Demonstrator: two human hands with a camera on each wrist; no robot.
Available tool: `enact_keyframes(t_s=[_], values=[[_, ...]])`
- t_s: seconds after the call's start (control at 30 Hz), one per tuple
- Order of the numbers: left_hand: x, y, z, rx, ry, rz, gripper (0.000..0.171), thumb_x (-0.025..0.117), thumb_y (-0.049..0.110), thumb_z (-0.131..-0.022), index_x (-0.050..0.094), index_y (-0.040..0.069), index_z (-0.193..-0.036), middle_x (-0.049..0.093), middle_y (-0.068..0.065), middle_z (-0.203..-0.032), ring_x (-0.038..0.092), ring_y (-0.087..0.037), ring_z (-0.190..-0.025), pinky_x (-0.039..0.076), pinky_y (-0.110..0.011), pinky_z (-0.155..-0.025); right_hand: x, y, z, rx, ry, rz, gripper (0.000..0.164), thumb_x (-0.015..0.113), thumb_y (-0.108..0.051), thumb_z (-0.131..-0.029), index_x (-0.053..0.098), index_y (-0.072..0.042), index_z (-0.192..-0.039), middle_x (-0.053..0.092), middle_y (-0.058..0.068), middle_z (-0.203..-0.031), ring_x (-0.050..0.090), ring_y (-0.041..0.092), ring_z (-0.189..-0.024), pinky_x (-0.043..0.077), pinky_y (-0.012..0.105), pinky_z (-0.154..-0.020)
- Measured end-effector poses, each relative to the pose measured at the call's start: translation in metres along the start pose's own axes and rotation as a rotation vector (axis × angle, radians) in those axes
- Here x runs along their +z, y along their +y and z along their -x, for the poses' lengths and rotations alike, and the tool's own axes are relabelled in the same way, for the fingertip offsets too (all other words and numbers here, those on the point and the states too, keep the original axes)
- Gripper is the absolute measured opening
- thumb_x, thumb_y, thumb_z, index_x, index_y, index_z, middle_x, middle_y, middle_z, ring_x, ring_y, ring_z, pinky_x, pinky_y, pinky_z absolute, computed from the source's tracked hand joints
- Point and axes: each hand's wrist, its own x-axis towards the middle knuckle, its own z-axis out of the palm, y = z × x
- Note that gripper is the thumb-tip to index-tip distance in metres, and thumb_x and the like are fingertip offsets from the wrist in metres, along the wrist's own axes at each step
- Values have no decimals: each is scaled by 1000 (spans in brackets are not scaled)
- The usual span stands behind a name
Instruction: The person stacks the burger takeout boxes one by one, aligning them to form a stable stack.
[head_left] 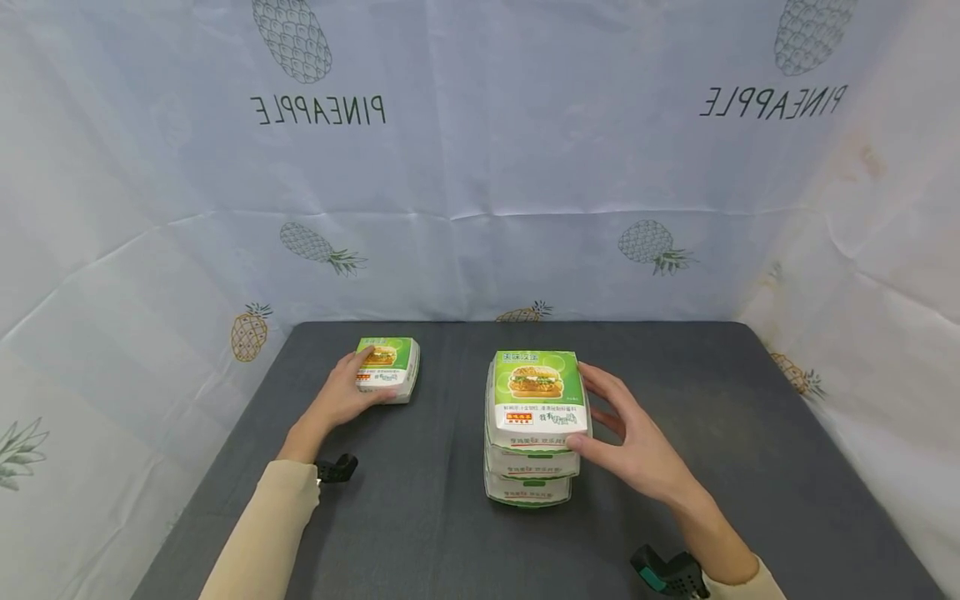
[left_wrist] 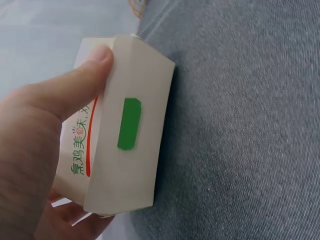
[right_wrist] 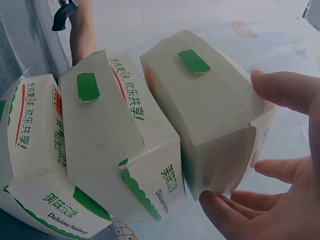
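Note:
Near the back left of the table, my left hand [head_left: 341,404] grips a white and green hamburger box [head_left: 397,367]. Its thumb lies on the front edge and its fingers reach over the far side. In the left wrist view, the green tab on this box [left_wrist: 131,124] faces the camera, and the box's base sits close to the cloth. To the right, my right hand [head_left: 637,442] spans the right side of the top hamburger box [head_left: 536,396] on a stack of three. Thumb and fingertips touch its corners, with the fingers only loosely bent.
Below the top box, the middle box [right_wrist: 120,130] and the bottom box [right_wrist: 37,135] sit slightly offset. A dark grey cloth covers the table [head_left: 405,533]. White curtains printed with pineapples [head_left: 465,167] enclose the back and sides.

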Motion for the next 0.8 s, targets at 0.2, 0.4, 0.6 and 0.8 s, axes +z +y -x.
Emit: enact_keyframes(t_s=[0.2, 0.4, 0.6, 0.8], values=[[1, 2, 1, 0, 25, 11, 106, 78, 58, -84, 27, 5, -160, 26, -32, -157, 30, -51, -141, 32, -67, -108, 0, 0, 0, 13, 7, -10, 82, 74, -9, -94, 29, -23, -161, 26, 2, -162, 29, 36, -147, 40, 21, -105], [2, 10, 4, 1, 64, 20, 107, 77, 62, -82, 29, 8, -161, 29, -30, -156, 32, -49, -140, 34, -66, -106, 0, -2, -1, 10, 15, -3, 83, 74, -9, -93, 30, -24, -161, 27, 1, -162, 30, 33, -146, 40, 20, -105], [-1, 32, 8, 8, 91, 44, 107, 77, 65, -80, 31, 14, -161, 30, -27, -156, 32, -47, -140, 36, -64, -104, 0, -2, -1, -1, 21, -2, 82, 75, -8, -93, 31, -24, -160, 28, 0, -161, 31, 27, -146, 40, 20, -106], [-9, 58, 15, 26, 119, 65, 106, 77, 67, -79, 31, 17, -161, 32, -24, -155, 34, -44, -139, 38, -62, -102, 1, -4, 0, 2, 24, -2, 82, 75, -8, -93, 31, -23, -160, 28, 1, -161, 30, 30, -146, 40, 19, -106]])
